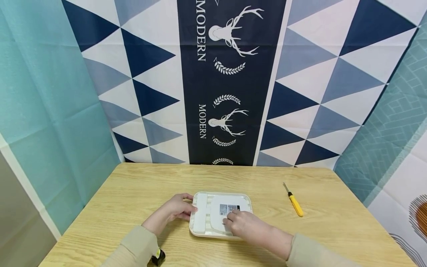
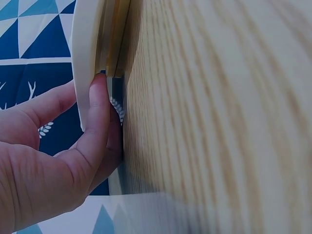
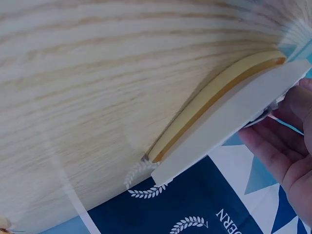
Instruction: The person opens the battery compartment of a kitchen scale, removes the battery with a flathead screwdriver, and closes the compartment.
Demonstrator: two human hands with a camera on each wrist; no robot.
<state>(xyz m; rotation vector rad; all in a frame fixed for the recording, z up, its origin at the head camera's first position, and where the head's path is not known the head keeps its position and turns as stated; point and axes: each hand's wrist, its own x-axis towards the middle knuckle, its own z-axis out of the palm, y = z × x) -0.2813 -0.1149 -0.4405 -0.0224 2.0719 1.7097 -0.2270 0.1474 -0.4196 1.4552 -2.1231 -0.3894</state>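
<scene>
A white rectangular device (image 1: 201, 213) with rounded corners lies on the wooden table, its panelled face up. That face carries a grey printed label (image 1: 228, 209). My left hand (image 1: 178, 207) grips the device's left edge, thumb on top; in the left wrist view a finger reaches under its pale rim (image 2: 85, 58). My right hand (image 1: 245, 224) is over the right half of the face, fingers curled together. In the right wrist view a small dark-and-silver piece (image 3: 261, 117) shows at those fingertips, mostly hidden; I cannot tell what it is.
A screwdriver (image 1: 295, 205) with a yellow handle lies on the table (image 1: 150, 181) to the right, its tip pointing away. A small black object (image 1: 158, 257) with a yellow part shows beside the left sleeve. Patterned cloth (image 1: 230, 81) hangs behind the table's far edge.
</scene>
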